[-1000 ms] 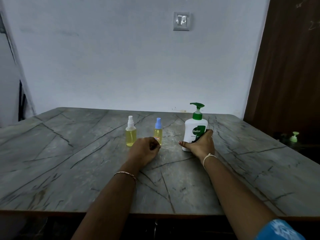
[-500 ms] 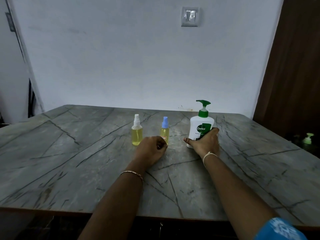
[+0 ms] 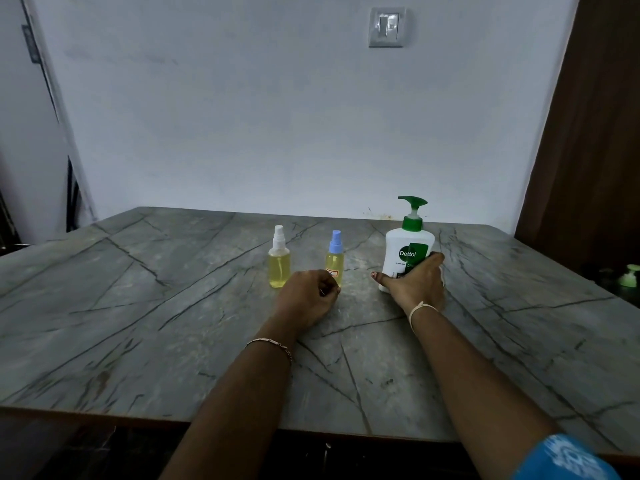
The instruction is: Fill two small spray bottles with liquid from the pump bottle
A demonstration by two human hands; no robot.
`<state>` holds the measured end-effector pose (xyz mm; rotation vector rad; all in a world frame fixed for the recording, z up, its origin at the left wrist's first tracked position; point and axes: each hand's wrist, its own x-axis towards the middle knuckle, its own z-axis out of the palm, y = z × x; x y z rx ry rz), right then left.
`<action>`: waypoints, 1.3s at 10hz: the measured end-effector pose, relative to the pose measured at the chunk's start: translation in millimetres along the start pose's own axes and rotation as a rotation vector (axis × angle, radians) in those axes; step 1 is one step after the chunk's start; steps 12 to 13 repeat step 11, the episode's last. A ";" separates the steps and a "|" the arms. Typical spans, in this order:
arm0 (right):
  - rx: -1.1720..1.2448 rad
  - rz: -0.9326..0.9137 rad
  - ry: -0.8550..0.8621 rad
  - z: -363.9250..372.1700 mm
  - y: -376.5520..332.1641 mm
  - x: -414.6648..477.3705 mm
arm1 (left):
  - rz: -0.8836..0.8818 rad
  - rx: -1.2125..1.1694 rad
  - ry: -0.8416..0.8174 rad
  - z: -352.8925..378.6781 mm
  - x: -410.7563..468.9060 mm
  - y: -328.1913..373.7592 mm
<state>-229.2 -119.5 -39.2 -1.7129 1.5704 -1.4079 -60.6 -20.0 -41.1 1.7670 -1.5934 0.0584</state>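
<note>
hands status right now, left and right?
Left hand: fingers curled next to the blue-capped spray bottle; cannot tell if it holds it.
Right hand: grip around the pump bottle.

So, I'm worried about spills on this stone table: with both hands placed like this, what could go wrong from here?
1. The left hand lies curled right by the slim blue-capped spray bottle; a nudge could tip it.
2. Both it and the white-capped spray bottle are capped and already hold yellow liquid, so pumping in more may overflow.
3. The right hand holds the pump bottle low, so it might tilt when lifted.
</note>
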 end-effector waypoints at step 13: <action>-0.123 0.104 -0.202 -32.9 -8.0 -28.1 | 0.115 0.270 -0.105 -9.0 -26.3 25.0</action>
